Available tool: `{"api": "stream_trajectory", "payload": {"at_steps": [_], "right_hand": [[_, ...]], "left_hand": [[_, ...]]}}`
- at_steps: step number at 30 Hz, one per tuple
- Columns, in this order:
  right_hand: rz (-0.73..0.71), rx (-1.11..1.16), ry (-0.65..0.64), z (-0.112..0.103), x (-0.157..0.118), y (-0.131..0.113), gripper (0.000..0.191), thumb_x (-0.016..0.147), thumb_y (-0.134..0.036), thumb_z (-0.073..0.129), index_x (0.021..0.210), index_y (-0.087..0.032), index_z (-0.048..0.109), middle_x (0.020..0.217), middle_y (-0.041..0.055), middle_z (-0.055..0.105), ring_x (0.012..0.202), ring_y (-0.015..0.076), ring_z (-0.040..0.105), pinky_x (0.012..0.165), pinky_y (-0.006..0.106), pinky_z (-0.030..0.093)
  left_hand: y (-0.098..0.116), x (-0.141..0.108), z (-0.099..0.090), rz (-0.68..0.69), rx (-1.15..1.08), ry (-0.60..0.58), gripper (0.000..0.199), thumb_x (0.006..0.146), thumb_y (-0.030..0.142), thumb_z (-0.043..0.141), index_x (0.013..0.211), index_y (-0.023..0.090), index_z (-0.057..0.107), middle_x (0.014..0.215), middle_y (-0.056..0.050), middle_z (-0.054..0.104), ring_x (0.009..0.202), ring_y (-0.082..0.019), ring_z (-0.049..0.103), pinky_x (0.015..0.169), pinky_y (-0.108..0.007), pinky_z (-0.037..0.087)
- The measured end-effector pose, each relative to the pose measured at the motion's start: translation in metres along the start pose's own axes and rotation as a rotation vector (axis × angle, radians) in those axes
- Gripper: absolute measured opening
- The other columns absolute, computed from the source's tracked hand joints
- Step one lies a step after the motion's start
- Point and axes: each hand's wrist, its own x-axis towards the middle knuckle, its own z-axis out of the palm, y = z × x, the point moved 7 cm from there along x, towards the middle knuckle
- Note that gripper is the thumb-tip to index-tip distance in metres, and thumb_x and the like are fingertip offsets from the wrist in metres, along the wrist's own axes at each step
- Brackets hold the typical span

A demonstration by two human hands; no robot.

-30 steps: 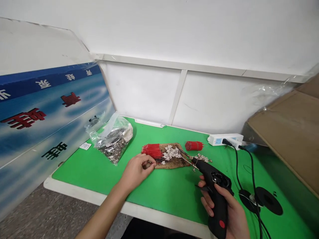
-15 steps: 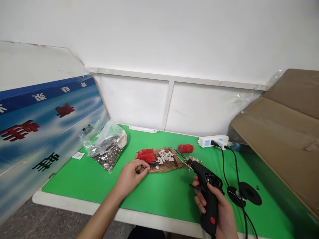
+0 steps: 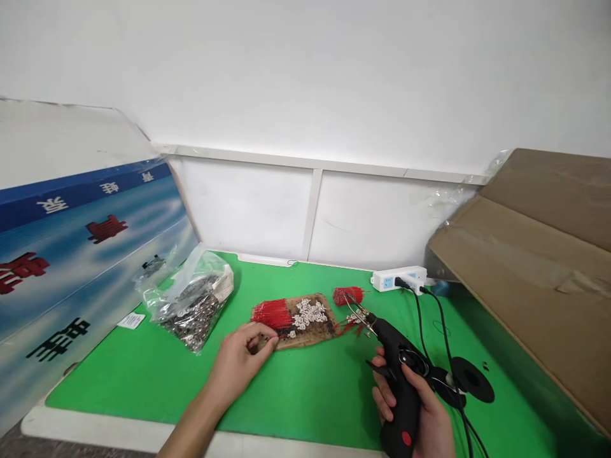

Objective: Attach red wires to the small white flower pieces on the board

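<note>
a bag of metal parts [image 3: 198, 318] lies left of the fingers of the left hand [image 3: 238, 359], whose thumb and forefinger pinch together at the near edge of the board [image 3: 319, 333]; whether they grip anything, i cannot tell. just beyond those fingertips lie red wires [image 3: 272, 312]. a soldering gun [image 3: 401, 397] fills the right hand's [image 3: 433, 416] curled fingers.

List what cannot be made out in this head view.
In the head view:
Left hand: whether it pinches anything; its fingers hide this.
Black tool: grip partly covered by the right hand.
White card: any print is too small to read.
Cardboard box: cut off by the picture's right edge.
</note>
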Motion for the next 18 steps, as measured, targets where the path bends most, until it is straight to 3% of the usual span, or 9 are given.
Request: {"api": "stream_trajectory", "payload": {"at_steps": [3,6,13,16,18], "right_hand": [[-0.038,0.024,-0.024,-0.005,0.003,-0.001,0.042,0.081,-0.039,0.079,0.112,-0.009,0.076,0.100,0.0124,0.069,0.059,0.0114,0.039,0.044,0.026,0.042],[-0.080,0.045,-0.025,-0.008,0.002,-0.003,0.040,0.084,-0.039,0.076,0.114,-0.012,0.076,0.103,0.0106,0.068,0.060,0.0109,0.038,0.046,0.025,0.041],[-0.119,0.091,-0.016,-0.006,-0.003,-0.008,0.035,0.087,-0.036,0.073,0.113,-0.013,0.075,0.103,0.0093,0.066,0.062,0.0106,0.038,0.049,0.025,0.042],[-0.107,0.104,-0.020,-0.007,-0.004,-0.009,0.035,0.086,-0.038,0.074,0.113,-0.015,0.075,0.105,0.0093,0.065,0.062,0.0103,0.037,0.049,0.025,0.041],[-0.102,0.109,-0.020,-0.007,-0.004,-0.008,0.035,0.086,-0.039,0.074,0.112,-0.015,0.075,0.104,0.0091,0.064,0.062,0.0101,0.037,0.049,0.024,0.041]], "left_hand": [[0.002,0.000,-0.001,0.023,0.001,0.026,0.033,0.096,0.052,0.059,0.096,0.023,0.074,0.075,0.000,0.059,0.069,-0.014,0.050,0.065,-0.026,0.033],[0.020,0.003,0.005,0.075,0.002,0.023,0.030,0.096,0.049,0.061,0.095,0.023,0.075,0.078,-0.001,0.062,0.070,-0.014,0.052,0.067,-0.025,0.036],[0.104,0.047,0.065,0.162,0.022,-0.126,0.016,0.090,0.032,0.065,0.092,0.025,0.079,0.087,-0.002,0.070,0.080,-0.017,0.060,0.070,-0.027,0.039],[0.121,0.070,0.091,0.080,0.074,-0.144,0.018,0.090,0.033,0.066,0.096,0.024,0.081,0.087,-0.003,0.072,0.082,-0.020,0.063,0.073,-0.030,0.041],[0.122,0.076,0.104,0.039,0.140,-0.220,0.022,0.086,0.035,0.071,0.102,0.023,0.080,0.081,-0.004,0.070,0.076,-0.020,0.062,0.067,-0.030,0.037]]}}
